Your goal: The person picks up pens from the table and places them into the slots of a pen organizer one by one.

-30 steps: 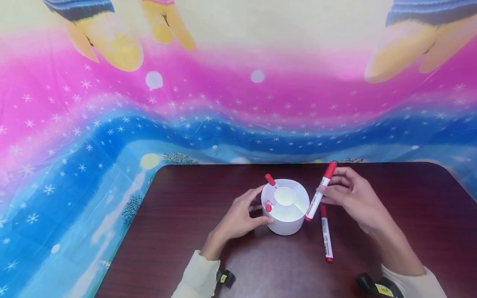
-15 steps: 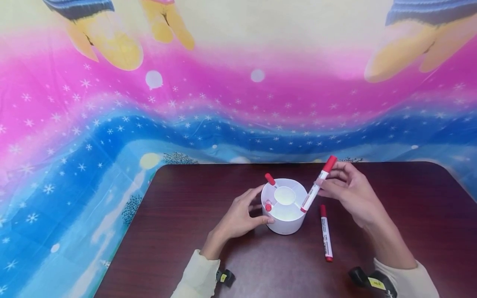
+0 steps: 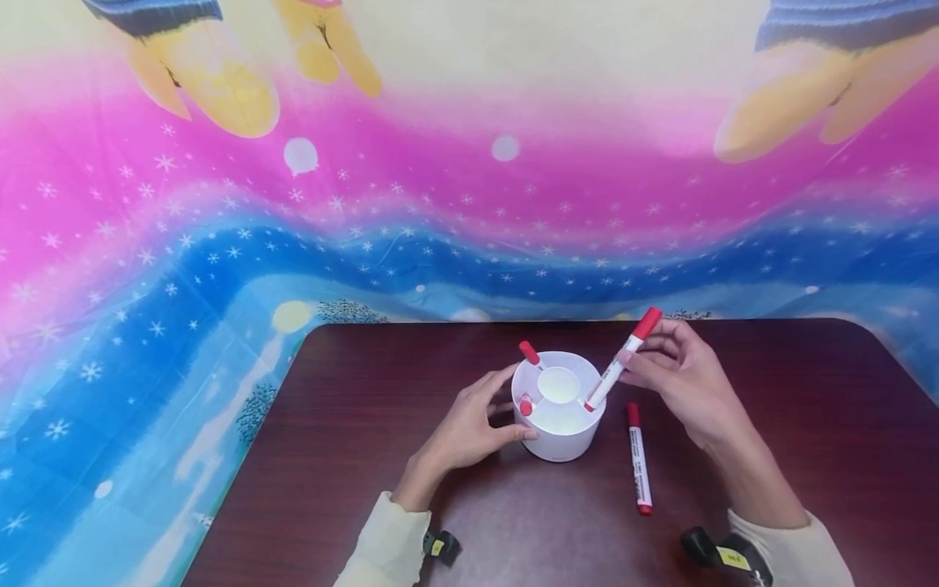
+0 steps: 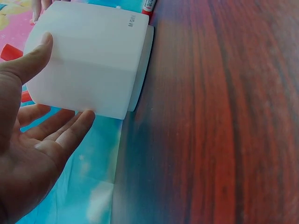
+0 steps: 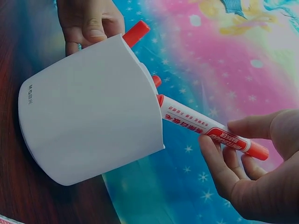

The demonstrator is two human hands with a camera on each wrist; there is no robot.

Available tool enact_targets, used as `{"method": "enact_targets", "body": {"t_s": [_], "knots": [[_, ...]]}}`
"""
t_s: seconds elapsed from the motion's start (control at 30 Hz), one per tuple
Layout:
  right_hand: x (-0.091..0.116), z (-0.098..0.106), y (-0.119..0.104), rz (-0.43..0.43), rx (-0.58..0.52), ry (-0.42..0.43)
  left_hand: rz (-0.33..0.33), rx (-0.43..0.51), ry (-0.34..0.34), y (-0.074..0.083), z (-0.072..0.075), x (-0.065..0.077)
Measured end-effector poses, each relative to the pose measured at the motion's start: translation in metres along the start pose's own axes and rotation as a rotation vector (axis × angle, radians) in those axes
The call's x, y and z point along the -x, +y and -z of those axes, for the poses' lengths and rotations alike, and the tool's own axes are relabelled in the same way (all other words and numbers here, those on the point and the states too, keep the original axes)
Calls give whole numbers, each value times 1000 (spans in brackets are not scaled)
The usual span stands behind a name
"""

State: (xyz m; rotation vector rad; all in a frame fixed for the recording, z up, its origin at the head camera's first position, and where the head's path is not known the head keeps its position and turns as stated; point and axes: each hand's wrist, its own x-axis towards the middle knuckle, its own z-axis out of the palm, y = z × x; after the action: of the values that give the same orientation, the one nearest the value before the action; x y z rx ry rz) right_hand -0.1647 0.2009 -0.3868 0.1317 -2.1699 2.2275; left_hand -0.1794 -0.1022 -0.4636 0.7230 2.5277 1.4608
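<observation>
A round white pen holder (image 3: 561, 444) with a ring of compartments stands on the table. My left hand (image 3: 469, 420) holds its left side, thumb at the front and fingers round the back, as the left wrist view also shows. Between thumb and fingers my right hand (image 3: 685, 383) pinches a red-capped whiteboard marker (image 5: 205, 126). That marker slants down to the left, its lower red end just inside the holder's right rim. Two other red-capped markers stand in the holder, one at the back left (image 3: 530, 352) and one at the front left (image 3: 526, 405).
Another red and white marker (image 3: 640, 461) lies on the dark wood table (image 3: 330, 456), right of the holder. Behind the table's far edge hangs a colourful cloth (image 3: 469, 204). Black wrist devices sit at both sleeves.
My right hand has moved left with its marker, whose lower end passed from outside the holder to inside its right rim. The left hand stays on the holder.
</observation>
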Motion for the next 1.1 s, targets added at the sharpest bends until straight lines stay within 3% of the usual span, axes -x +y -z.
{"method": "enact_targets", "body": {"t_s": [1.1], "knots": [[-3, -4, 11, -25, 46, 13, 3, 3, 2, 2, 0, 1]]}}
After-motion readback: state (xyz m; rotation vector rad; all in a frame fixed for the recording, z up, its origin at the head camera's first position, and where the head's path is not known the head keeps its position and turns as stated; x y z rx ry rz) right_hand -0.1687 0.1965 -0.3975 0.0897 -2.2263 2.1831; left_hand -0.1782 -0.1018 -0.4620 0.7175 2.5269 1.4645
